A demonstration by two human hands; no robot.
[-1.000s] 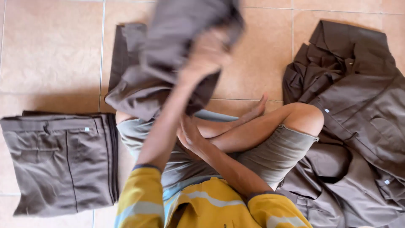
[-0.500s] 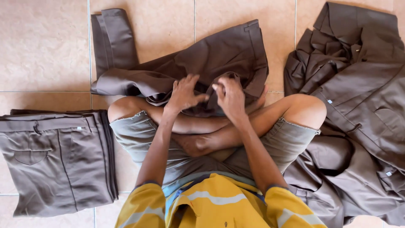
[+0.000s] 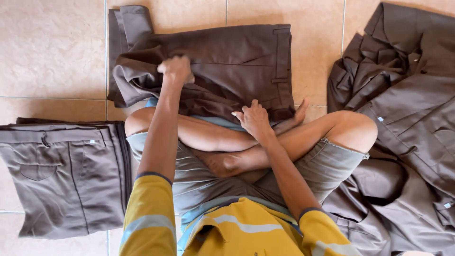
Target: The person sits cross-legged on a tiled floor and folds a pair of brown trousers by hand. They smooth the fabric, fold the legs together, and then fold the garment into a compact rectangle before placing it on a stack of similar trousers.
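Person sits cross-legged on tiled floor (image 3: pixel 52 52). Dark brown trousers (image 3: pixel 227 61) lie spread on the floor in front of the crossed legs, waistband to the right. Left hand (image 3: pixel 176 70) fisted on the cloth near the trousers' left side, seems to pinch a fold. Right hand (image 3: pixel 254 118) flat, fingers spread, pressing the trousers' near edge. Folded grey-brown trousers (image 3: pixel 66 175) to the left; heap of brown garments (image 3: pixel 407 118) to the right.
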